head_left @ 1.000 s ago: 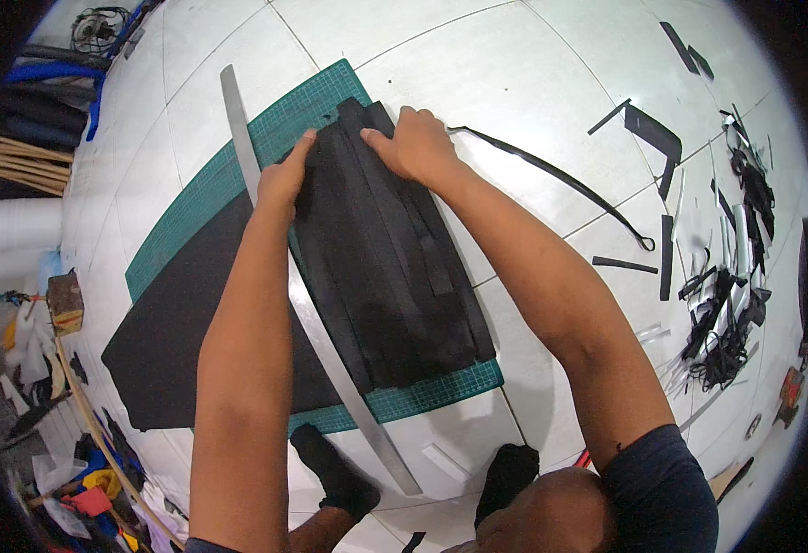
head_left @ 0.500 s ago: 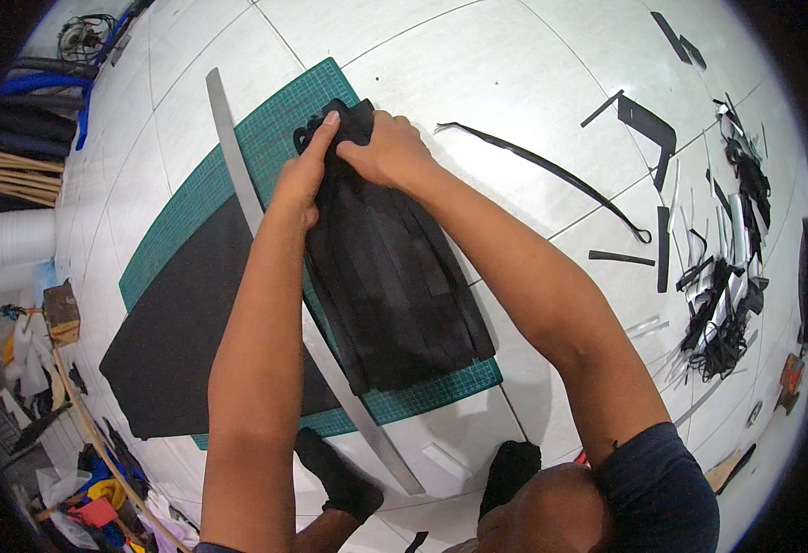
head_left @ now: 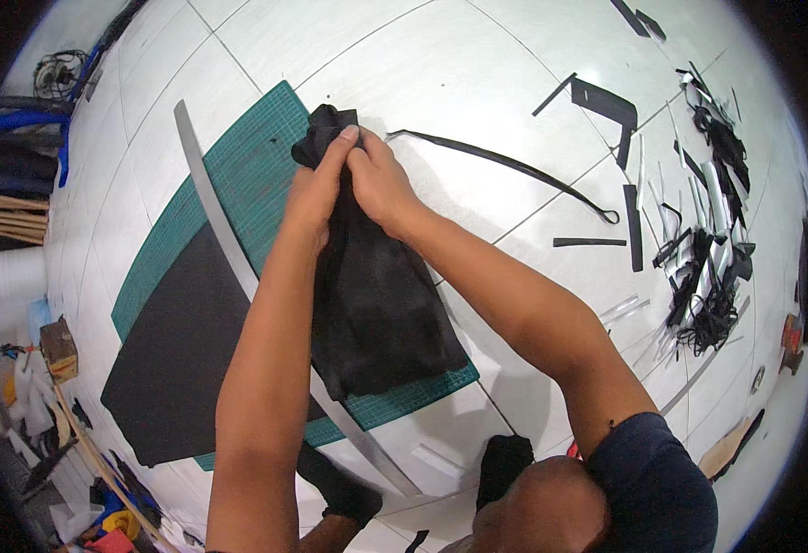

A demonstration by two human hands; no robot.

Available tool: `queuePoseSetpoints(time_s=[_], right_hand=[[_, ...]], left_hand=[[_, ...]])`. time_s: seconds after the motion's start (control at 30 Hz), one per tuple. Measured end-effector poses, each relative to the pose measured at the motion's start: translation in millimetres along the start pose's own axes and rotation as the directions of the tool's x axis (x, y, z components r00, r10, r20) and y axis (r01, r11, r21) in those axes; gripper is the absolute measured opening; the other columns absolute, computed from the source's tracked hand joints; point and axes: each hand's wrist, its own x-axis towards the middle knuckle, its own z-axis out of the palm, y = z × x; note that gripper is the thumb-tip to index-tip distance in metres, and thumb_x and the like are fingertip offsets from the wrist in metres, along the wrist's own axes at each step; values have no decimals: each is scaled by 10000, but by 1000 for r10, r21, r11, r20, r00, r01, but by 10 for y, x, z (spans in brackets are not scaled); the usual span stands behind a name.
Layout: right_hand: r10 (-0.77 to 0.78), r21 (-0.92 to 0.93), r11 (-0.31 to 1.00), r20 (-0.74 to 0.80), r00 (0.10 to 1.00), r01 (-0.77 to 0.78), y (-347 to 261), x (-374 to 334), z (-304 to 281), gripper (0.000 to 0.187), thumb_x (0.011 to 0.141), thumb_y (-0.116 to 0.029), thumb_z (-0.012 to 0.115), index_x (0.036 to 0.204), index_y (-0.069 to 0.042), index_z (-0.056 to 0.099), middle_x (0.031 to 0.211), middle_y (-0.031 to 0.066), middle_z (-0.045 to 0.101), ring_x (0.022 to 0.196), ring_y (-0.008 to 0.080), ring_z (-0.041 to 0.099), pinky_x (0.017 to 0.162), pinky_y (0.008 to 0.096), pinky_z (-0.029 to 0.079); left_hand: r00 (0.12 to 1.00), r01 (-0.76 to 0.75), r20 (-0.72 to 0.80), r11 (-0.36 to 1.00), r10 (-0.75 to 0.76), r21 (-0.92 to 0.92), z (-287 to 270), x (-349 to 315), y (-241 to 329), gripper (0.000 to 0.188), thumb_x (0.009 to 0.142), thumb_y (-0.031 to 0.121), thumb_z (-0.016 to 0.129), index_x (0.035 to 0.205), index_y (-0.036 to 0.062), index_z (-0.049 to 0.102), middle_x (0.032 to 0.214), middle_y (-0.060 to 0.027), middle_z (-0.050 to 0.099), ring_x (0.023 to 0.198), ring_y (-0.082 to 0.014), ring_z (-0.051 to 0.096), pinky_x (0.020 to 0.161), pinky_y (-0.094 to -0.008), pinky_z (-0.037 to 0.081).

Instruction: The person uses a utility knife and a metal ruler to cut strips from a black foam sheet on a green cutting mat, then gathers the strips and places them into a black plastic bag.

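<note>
A bundle of black fabric (head_left: 386, 313) hangs down from both my hands over a green cutting mat (head_left: 247, 147). My left hand (head_left: 318, 194) is closed round the gathered upper part, its thumb pointing up. Right beside it, my right hand (head_left: 381, 180) grips the same fabric, fingers wrapped behind and the thumb almost touching the left one. Above the hands, the fabric's top end bunches into loose folds; its lower end spreads wide near the mat's front edge. A long metal ruler (head_left: 215, 207) lies slantwise across the mat and a flat black sheet (head_left: 174, 359), partly hidden by my left forearm.
On the white tiled floor to the right lie a thin black strap (head_left: 515, 170), an angled black offcut (head_left: 607, 101) and a heap of black and white scraps (head_left: 708, 276). Wooden sticks (head_left: 3, 218) and a white roll (head_left: 8, 276) are along the left side.
My hands have drawn closer together on the fabric, which is squeezed narrower at the grip. Its top end is more crumpled, and the whole view has shifted slightly.
</note>
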Motion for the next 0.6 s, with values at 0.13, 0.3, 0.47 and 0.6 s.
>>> queuePoseSetpoints(time_s=[0.13, 0.3, 0.47, 0.6], right_hand=[[-107, 61, 992, -87, 990, 112, -16, -167, -271, 494, 969, -242, 412, 1356, 54, 496, 1294, 324, 547, 1257, 460, 488, 1090, 465, 369], [-123, 65, 989, -151, 981, 134, 48, -414, -584, 522, 1003, -225, 405, 1465, 18, 399, 1389, 277, 473, 1340, 388, 432, 1144, 428, 313], [-216, 61, 969, -274, 937, 241, -40, -723, -968, 462, 1023, -157, 403, 1446, 29, 398, 1379, 243, 451, 1326, 348, 433, 1145, 420, 306], [-228, 134, 947, -366, 902, 293, -188, -628, -1406, 432, 1019, -136, 387, 1415, 30, 431, 1379, 226, 483, 1304, 327, 474, 1119, 393, 340]], left_hand=[[999, -45, 32, 999, 44, 27, 272, 16, -81, 945, 775, 609, 749, 1264, -174, 549, 1239, -261, 615, 1128, -312, 623, 958, -365, 489], [980, -172, 114, 981, 162, 93, 650, -271, 0, 718, 825, 527, 741, 1222, -62, 636, 1164, -190, 675, 1082, -258, 643, 930, -354, 495], [944, -280, 203, 956, 260, 81, 1101, -604, 32, 591, 849, 443, 742, 1184, -34, 646, 1129, -176, 689, 1052, -249, 657, 927, -344, 496], [880, -416, 254, 909, 401, 4, 1573, -499, 216, 651, 817, 464, 761, 1200, -45, 626, 1114, -186, 683, 1028, -264, 659, 920, -343, 498]])
